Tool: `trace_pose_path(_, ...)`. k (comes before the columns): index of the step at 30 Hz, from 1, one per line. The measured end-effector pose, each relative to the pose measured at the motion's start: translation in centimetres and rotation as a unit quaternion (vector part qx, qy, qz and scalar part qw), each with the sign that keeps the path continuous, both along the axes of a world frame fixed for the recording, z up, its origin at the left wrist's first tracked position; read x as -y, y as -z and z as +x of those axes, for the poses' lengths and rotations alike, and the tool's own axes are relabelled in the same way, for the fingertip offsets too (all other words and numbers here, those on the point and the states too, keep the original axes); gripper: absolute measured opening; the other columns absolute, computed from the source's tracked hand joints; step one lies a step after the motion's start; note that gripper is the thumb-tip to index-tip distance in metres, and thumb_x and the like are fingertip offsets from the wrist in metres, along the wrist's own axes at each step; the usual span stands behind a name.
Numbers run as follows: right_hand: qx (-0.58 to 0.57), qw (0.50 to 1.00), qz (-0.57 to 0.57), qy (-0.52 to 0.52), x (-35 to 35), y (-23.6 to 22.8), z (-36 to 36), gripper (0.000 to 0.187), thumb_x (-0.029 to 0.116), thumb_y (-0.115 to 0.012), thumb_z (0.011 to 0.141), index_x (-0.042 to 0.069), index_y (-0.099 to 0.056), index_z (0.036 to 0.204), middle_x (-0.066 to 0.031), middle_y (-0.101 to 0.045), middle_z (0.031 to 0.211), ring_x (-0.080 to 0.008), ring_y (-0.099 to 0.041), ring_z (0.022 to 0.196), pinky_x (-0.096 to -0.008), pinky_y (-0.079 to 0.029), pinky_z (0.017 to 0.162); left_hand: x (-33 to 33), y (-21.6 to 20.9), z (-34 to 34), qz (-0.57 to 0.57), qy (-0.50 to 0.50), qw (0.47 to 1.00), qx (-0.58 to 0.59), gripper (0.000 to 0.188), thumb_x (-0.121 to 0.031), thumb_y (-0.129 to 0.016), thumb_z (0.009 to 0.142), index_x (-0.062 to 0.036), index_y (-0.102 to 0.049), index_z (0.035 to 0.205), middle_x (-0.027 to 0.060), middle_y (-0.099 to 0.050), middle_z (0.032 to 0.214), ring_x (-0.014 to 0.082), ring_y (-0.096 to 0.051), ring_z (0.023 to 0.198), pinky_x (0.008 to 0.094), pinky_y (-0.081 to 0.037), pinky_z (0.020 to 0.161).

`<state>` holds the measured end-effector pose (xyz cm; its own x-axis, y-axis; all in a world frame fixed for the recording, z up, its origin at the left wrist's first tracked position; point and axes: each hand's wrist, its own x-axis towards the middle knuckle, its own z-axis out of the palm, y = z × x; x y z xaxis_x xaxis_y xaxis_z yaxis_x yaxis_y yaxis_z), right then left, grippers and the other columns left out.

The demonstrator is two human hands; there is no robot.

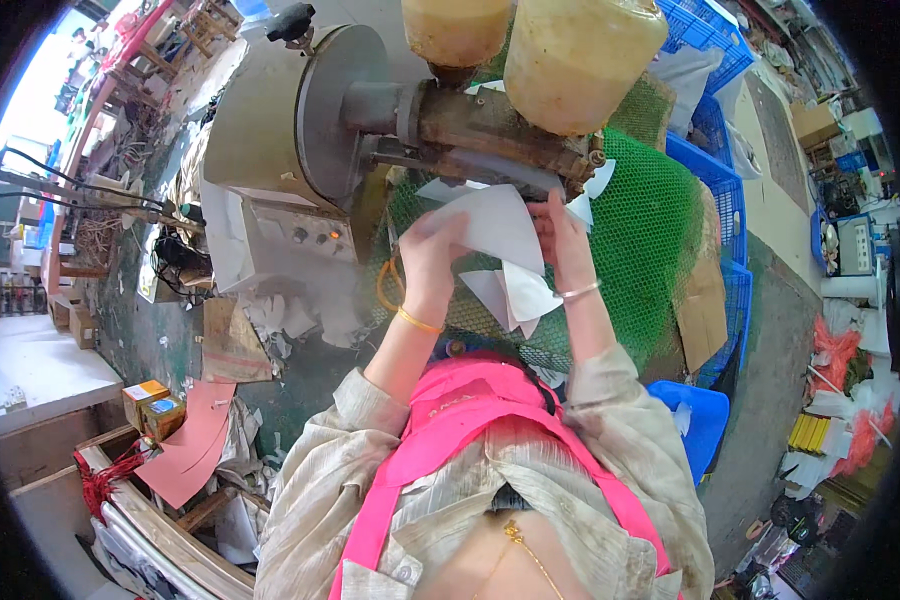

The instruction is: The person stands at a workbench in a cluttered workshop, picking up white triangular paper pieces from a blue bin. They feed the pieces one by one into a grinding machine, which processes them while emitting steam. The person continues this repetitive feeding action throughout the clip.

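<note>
So both hands, left hand (pixel 432 252) and right hand (pixel 560 240), pinch the thin floppy white paper sheet (pixel 492 225) by its 9 and 3 o'clock edges, fingers closed

A flat white paper sheet (pixel 498 225) with pointed corners is lying tilted between both hands, its top edge reaching just above the fingertips.

Cluttered workshop, littered dark floor (pixel 150 330), blue crates (pixel 715 190)
</note>
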<state>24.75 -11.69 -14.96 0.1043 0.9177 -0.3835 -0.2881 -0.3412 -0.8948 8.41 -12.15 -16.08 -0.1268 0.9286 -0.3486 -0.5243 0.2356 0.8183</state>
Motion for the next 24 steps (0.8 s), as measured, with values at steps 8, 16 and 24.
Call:
trace_pose_path(8, 0.105, 0.992, 0.013, -0.062, 2.2, -0.1, 0.0, 0.028, 0.025, -0.056, 0.081, 0.001, -0.055, 0.067, -0.001, -0.051, 0.055, -0.0064, -0.045, 0.041, -0.0199, -0.037, 0.034, 0.7, -0.4, 0.8, -0.019, -0.053, 0.997, 0.054, 0.026, -0.009, -0.064, 0.072, 0.0036, -0.056, 0.093, 0.0071, -0.059, 0.085, 0.0131, -0.058, 0.073, 0.0246, -0.047, 0.061)
trace_pose_path(16, 0.077, 0.994, 0.01, -0.071, 1.5, 0.8, 0.6, 0.03, 0.03, -0.055, 0.081, 0.002, -0.056, 0.07, -0.0009, -0.05, 0.054, -0.0076, -0.042, 0.037, -0.0201, -0.034, 0.033, 0.8, -0.8, 0.3, -0.027, -0.007, 1.0, -0.002, 0.029, -0.009, -0.06, 0.075, 0.0069, -0.053, 0.098, 0.0099, -0.058, 0.088, 0.0167, -0.059, 0.073, 0.0251, -0.05, 0.057)
trace_pose_path(24, 0.014, 0.999, -0.022, -0.042, 0.8, -0.4, -0.5, 0.025, 0.024, -0.055, 0.082, -0.001, -0.055, 0.079, -0.0032, -0.052, 0.06, -0.0094, -0.047, 0.041, -0.0213, -0.037, 0.037, 0.4, -0.9, -0.3, -0.026, 0.029, 0.999, -0.032, 0.022, -0.007, -0.058, 0.075, 0.0084, -0.055, 0.092, 0.0116, -0.06, 0.075, 0.0181, -0.059, 0.053, 0.0236, -0.049, 0.047)
